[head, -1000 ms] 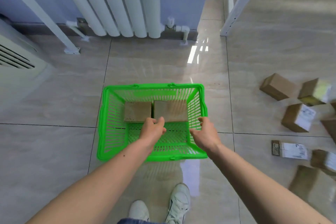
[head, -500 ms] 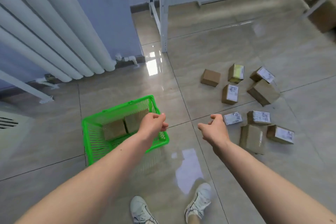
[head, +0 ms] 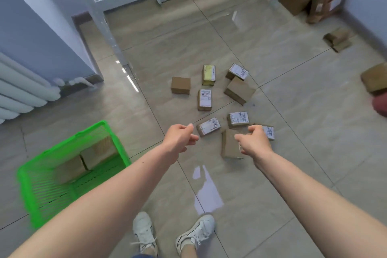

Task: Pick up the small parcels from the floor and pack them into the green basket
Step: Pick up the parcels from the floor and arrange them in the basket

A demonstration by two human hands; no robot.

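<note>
Both hands, left hand (head: pixel 181 138) and right hand (head: pixel 254 142), loosely curled and empty; two parcels (head: pixel 83 161) fill the green basket (head: pixel 39 201), nine small parcels (head: pixel 205 99) remain mid-floor.

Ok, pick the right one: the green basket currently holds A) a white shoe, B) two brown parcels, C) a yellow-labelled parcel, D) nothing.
B: two brown parcels lie side by side inside the green basket, while both hands, the left hand and the right hand, are empty over the floor.
</note>
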